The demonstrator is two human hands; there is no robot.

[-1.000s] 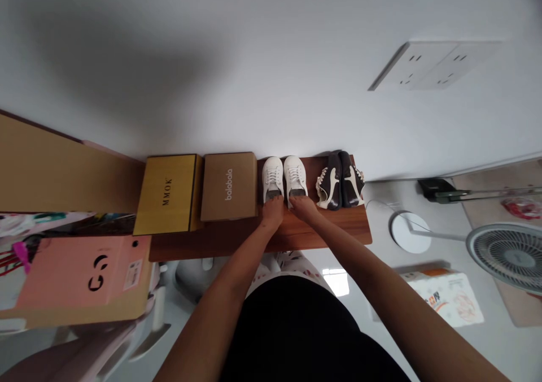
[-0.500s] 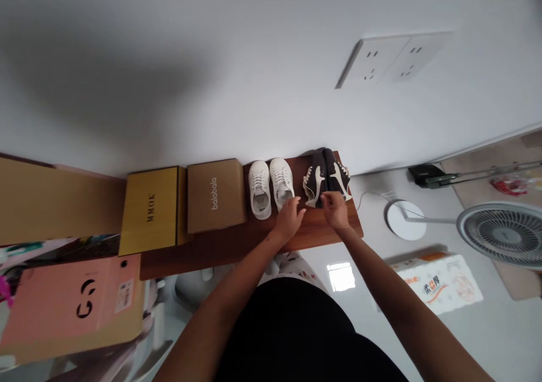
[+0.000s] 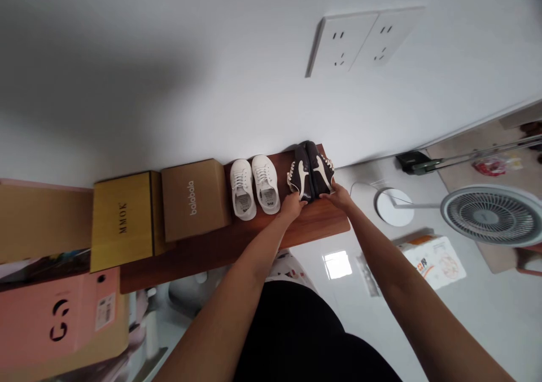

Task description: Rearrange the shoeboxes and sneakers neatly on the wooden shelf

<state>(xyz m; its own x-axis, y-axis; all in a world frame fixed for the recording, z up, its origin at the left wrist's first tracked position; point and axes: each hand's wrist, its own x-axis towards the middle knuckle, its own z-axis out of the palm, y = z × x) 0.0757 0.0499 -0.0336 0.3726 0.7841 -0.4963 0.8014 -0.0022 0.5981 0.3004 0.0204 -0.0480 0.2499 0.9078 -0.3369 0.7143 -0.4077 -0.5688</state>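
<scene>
Left hand point(image 3: 291, 205) and right hand point(image 3: 340, 196) reach over the wooden shelf point(image 3: 254, 252), fingers together against the near ends of the dark leather shoes point(image 3: 311, 170) at 12 o'clock; any grip is hidden; even pressure from both sides suits them; white sneakers point(image 3: 266, 184) stand at 10 o'clock.

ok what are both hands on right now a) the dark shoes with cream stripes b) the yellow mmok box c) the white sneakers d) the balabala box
a, since the left hand and right hand are both at the near ends of the dark shoes with cream stripes on the wooden shelf, and the white sneakers beside them are untouched.
</scene>
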